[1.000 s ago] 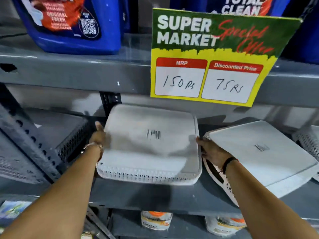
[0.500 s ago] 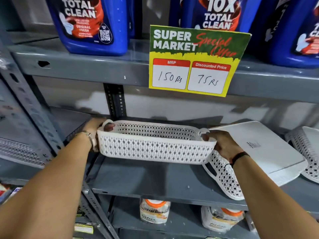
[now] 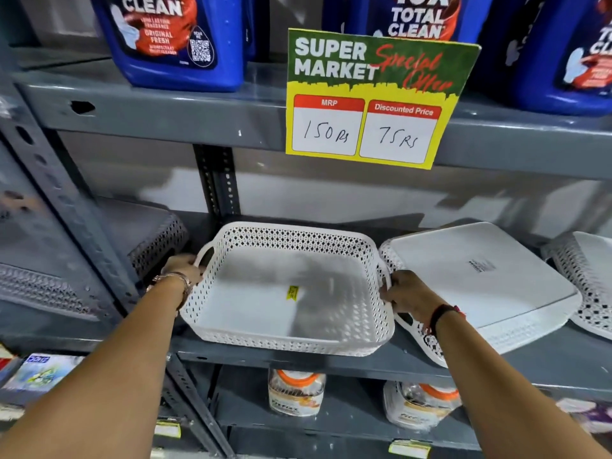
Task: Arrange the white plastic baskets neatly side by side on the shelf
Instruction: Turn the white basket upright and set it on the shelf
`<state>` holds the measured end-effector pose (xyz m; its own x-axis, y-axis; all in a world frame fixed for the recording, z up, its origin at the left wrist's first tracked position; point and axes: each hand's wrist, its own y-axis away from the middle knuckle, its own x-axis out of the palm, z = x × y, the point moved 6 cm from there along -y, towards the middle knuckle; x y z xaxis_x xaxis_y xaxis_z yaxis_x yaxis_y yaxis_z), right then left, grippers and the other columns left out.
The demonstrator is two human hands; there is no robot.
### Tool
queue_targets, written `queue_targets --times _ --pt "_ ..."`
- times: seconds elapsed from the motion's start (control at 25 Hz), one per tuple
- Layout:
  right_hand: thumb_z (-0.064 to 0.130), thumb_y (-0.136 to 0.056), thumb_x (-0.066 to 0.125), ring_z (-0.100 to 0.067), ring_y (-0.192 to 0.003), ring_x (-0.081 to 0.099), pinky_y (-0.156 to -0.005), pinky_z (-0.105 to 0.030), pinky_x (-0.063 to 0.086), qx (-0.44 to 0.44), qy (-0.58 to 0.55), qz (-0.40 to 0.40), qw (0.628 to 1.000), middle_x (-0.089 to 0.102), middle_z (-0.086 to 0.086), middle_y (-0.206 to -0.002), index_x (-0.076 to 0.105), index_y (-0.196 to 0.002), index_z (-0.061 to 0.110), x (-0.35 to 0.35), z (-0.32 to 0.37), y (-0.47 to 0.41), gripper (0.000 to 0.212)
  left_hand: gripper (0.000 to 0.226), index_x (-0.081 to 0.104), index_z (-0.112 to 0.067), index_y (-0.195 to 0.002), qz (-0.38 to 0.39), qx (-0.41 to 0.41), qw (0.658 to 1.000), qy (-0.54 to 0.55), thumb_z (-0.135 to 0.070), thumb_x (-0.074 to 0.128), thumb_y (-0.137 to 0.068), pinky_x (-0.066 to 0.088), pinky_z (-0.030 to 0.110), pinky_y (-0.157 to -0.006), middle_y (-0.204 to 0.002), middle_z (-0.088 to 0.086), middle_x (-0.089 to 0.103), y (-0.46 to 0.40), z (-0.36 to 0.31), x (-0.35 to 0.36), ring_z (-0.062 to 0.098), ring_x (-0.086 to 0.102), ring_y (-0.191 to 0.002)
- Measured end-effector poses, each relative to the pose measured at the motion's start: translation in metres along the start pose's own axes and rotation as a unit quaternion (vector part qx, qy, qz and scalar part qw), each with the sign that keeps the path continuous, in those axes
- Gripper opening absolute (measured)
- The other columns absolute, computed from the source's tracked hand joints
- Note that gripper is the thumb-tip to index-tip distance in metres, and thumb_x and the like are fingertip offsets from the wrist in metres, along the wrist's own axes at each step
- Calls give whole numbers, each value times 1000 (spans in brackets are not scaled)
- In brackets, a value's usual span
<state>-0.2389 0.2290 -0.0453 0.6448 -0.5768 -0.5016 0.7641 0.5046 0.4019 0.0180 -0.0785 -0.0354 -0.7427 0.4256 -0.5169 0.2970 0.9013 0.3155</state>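
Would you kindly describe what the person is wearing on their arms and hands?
Both forearms are bare, with no sleeves in view. The left hand has a metallic, rose-gold-toned bracelet at the wrist. The right hand has a dark band with a red edge at the wrist. No gloves.

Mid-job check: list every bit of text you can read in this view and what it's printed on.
"SUPER MARKET", "Special Offer", "MRP 150 Rs", "Discounted Price 75 Rs": offer sign hanging on the upper shelf edge.
"CLEAN", "ORIGINAL FRESH": left blue jug; its QR code and small print are unreadable.
"10X TOTAL CLEAN", top cut off: middle blue jug.
Yellow sticker inside the held basket: blurred.
Label on the overturned basket: too small.
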Motion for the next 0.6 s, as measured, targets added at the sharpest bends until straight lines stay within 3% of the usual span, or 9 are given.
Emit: queue_targets --times 0.08,0.2,0.28,0.36,0.4,0.48,0.6 --pt "-5 -79 53 -22 -72 55 -66 -31 51 5 24 -1 1000 53 -9 -75 49 -76 6 2 0 3 13 38 53 9 -125 3 -14 1000 -12 11 45 -88 46 52 -102 -123 33 60 -1 4 2 44 58 -114" --pt "-7 -83 51 -19 -70 56 -63 -27 51 17 26 20 999 54 -7 -78 48 -75 7 6 5 10 16 35 54 6 -124 -15 1 996 -84 -3 48 -92 45 46 -103 -126 30 58 8 -2 5 44 56 -115" --pt "-2 -83 54 -23 -81 57 -73 -30 53 15 30 12 999 56 -11 -92 54 -97 2 2 9 10 14 39 50 3 -128 -52 20 984 -167 -13 49 -92 41 44 -105 -135 28 48 18 -15 6 44 47 -123" --pt "7 -83 59 -24 -87 59 -77 -31 51 -8 67 -42 997 60 -13 -101 50 -121 0 -19 20 3 39 49 40 1 -136 -86 55 974 -204 -8 50 -89 34 45 -109 -143 26 36 29 -37 15 43 37 -130" --pt "13 -84 59 -27 -99 60 -86 -33 49 -23 101 -89 991 61 -15 -113 49 -126 1 -36 25 0 45 51 37 0 -138 -89 84 971 -208 -6 50 -88 33 45 -110 -144 25 34 33 -52 26 42 35 -132" --pt "22 -88 55 -29 -123 49 -102 -30 38 -64 162 -183 967 54 -16 -134 51 -129 2 -73 34 1 45 49 38 -2 -138 -68 148 970 -180 -5 47 -90 35 42 -109 -143 25 39 47 -86 57 40 37 -131" --pt "24 -90 47 -34 -123 48 -99 -29 37 -79 196 -272 939 56 -21 -131 58 -119 -3 -136 18 -6 41 40 48 2 -131 -15 240 966 -97 -3 44 -91 39 35 -104 -135 25 52 83 -136 121 37 48 -126"
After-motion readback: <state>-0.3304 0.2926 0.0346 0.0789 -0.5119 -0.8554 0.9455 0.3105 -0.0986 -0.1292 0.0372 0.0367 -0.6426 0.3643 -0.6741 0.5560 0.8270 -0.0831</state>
